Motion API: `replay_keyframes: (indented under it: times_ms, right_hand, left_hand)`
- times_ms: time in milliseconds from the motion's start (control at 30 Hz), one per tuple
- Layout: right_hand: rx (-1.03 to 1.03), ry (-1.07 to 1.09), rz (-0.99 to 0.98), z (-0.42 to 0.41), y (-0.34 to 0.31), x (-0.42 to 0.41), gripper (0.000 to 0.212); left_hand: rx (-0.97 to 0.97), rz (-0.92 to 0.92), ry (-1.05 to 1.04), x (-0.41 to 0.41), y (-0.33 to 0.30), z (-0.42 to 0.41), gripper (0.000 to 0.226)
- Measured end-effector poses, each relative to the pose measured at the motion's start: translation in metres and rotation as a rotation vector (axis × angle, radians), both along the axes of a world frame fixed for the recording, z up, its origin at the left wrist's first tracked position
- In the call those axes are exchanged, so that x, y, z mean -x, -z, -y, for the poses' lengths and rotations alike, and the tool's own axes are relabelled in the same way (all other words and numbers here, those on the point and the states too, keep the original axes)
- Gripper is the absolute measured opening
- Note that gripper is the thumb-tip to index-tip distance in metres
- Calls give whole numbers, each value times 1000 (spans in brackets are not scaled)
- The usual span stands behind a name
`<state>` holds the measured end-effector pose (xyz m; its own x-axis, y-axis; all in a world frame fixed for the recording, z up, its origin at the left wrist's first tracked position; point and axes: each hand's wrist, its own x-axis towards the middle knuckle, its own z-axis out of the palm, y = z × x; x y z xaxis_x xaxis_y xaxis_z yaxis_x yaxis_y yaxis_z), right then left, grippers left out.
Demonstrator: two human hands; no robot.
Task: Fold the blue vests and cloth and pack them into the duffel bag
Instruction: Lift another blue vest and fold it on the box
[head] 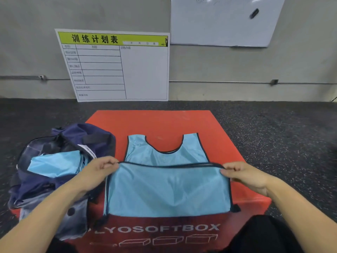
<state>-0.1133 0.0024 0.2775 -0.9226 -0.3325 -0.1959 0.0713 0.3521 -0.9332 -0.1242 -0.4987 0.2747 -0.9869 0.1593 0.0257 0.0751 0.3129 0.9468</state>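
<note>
Left of the red box, duffel bag holds folded blue cloth; left hand and right hand pinch the vest hem corners

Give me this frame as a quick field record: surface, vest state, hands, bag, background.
surface: red soft plyo box on dark speckled floor
vest: light blue vest lies on the box, neck end away from the person, bottom hem lifted and folded up toward the chest
left hand: pinches the hem's left corner
right hand: pinches the hem's right corner
bag: navy duffel bag, open, left of the vest, partly on the box
bag contents: folded light blue fabric
background: training schedule board, whiteboard on wall
</note>
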Motion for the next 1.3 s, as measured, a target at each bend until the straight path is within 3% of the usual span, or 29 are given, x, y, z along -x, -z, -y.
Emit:
replay_keyframes:
  times_ms: [67,167,300,433,567,600,767,1000,1100,1200,1300]
  right_hand:
    - [65,105,-69,6,-5,17,39]
    - [109,205,-114,17,-10,45,21]
    - [98,348,-135,27,10,90,14]
    - [-65,409,-154,25,53,130,10]
    - [-538,395,-275,27,90,147,24]
    - [-576,388,-314,29,88,150,26]
    - [-575,413,-428,28,61,196,19]
    - [-745,420,-368,38,71,241,28]
    - [-774,505,-390,46,71,253,25]
    - [-929,507,-378,58,72,251,23]
    - [-1036,506,-720,94,77,241,23]
  left_hand:
    - [-2,-57,-108,20,-5,-3,10]
    - [48,-104,-240,49,-12,-12,10]
    - [176,-93,-300,92,4,-17,14]
    - [370,-85,-317,129,41,-16,21]
    - [630,-91,-330,132,81,-24,20]
    - [647,-110,-345,134,85,-27,20]
    - [629,-273,-424,178,67,-33,7]
    - [794,-181,-397,226,74,-38,14]
    - [814,-207,-404,238,78,-34,11]
    - [924,-288,-414,238,80,-36,5]
    - [1092,-518,-319,219,87,-79,19]
